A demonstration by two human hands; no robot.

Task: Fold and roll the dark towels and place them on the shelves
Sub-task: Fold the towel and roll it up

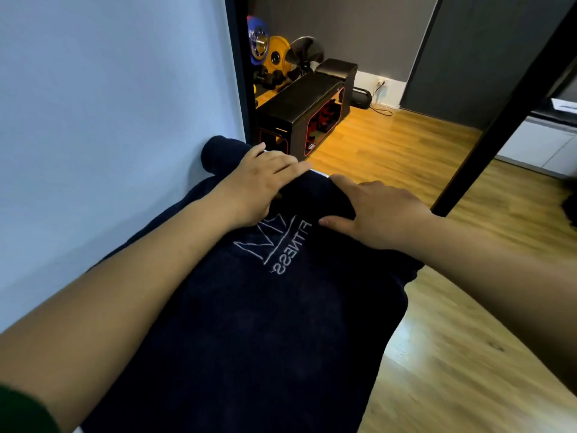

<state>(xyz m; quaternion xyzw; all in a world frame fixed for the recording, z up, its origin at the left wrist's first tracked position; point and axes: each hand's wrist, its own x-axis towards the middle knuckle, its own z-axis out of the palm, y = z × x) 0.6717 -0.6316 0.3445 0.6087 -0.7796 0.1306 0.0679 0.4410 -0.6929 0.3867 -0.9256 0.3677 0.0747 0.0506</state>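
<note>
Navy towel (265,323) lies flat beside pale wall (109,120), far end bunched into first turn. Your left hand (265,185) and right hand (384,214) press there, fingers mostly straight. Rolling step, likely; next, roll nearward, edges even. Rolled towel (218,154) far left.

Black box bench (299,110) on wood floor (406,145), w/ weight plates (276,54) & fan (304,53) behind.
</note>
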